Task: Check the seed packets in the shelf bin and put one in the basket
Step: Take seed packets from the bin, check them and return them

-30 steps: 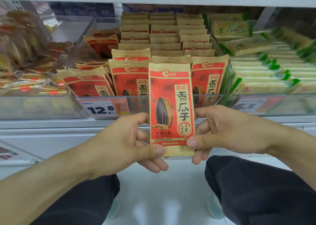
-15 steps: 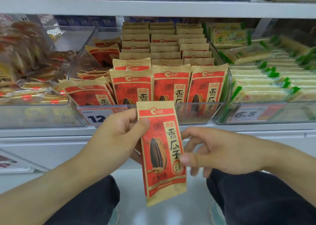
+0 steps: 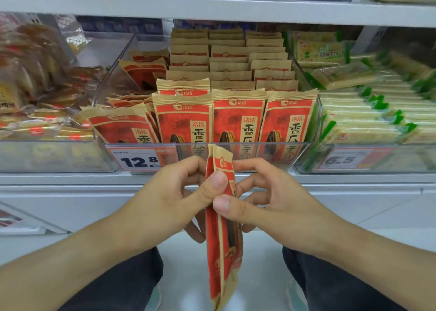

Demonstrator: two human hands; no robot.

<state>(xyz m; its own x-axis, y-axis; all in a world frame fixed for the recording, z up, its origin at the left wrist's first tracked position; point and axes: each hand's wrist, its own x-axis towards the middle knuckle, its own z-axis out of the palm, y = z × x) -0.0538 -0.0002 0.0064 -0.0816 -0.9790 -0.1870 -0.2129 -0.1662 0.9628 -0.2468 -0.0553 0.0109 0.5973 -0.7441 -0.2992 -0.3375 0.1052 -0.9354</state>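
Note:
I hold one red and tan seed packet [image 3: 223, 251] in front of the shelf, turned nearly edge-on to me and hanging downward. My left hand [image 3: 174, 199] pinches its upper part with the thumb on the near face. My right hand [image 3: 266, 204] pinches it just below, thumb on the packet's edge. Behind them the clear shelf bin [image 3: 304, 155] holds several rows of the same packets [image 3: 238, 119] standing upright. No basket shows in the head view.
A price tag reading 12.8 [image 3: 139, 160] sits on the bin front. A bin of brown snack packs [image 3: 35, 103] stands to the left, a bin of green and yellow packs [image 3: 368, 117] to the right. A shelf board [image 3: 212, 6] runs overhead. My knees are below.
The packet has come lower and turned from facing me to nearly edge-on. My left thumb has slid onto its upper part and my right thumb grips just under it.

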